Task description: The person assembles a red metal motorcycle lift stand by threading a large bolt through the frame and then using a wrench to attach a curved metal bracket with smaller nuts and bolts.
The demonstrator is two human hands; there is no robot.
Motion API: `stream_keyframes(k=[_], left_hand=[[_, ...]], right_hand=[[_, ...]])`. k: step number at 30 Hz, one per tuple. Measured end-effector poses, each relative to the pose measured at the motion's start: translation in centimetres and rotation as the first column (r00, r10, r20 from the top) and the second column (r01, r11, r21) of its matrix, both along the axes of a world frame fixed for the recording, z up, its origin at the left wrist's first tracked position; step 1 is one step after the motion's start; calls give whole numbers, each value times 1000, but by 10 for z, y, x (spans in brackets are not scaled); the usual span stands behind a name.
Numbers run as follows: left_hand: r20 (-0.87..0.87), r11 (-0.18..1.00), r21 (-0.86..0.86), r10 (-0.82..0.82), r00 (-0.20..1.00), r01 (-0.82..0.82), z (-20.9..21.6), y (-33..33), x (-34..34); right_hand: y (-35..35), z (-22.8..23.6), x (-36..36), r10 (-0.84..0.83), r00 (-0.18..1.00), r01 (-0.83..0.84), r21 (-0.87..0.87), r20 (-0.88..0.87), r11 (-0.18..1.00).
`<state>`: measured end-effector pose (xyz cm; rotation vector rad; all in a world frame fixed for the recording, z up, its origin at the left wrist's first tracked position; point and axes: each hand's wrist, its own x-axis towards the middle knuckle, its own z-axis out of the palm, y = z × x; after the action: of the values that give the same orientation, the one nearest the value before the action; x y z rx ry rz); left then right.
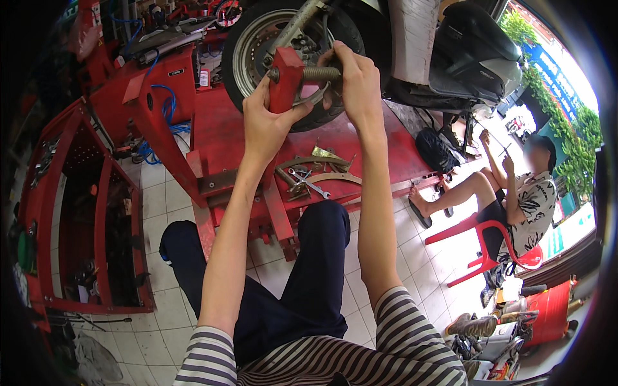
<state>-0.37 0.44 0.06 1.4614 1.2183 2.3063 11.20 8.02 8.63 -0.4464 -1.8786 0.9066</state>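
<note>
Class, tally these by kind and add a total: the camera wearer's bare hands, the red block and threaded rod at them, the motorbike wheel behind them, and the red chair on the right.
Bare hands: 2 (left hand, right hand)
Red block: 1
Threaded rod: 1
Motorbike wheel: 1
Red chair: 1
Total: 6

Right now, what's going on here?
The person's left hand grips a red metal block; the right hand is at the end of the threaded rod running from it. A scooter's front wheel stands behind. Below, a wrench lies among metal parts on the red platform; to the right, another person sits on a red plastic chair.
</note>
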Motion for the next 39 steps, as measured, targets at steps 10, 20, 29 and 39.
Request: stream_keyframes(k=[10, 20, 29, 39], left_hand=[[-6, 999, 41, -12, 1000, 12, -2, -1, 5], [-17, 999, -36, -15, 1000, 14, -2, -1, -1], [1, 999, -26, -31, 1000, 31, -7, 5, -5], [24, 1000, -19, 9, 1000, -9, -5, 1, -3]], right_hand=[[-8, -12, 2, -11, 989, 7, -25, -149, 1000], [13, -38, 16, 418, 866, -404, 111, -275, 908], [26, -28, 28, 500, 856, -481, 153, -131, 864], [19, -37, 13, 286, 918, -270, 94, -274, 958]])
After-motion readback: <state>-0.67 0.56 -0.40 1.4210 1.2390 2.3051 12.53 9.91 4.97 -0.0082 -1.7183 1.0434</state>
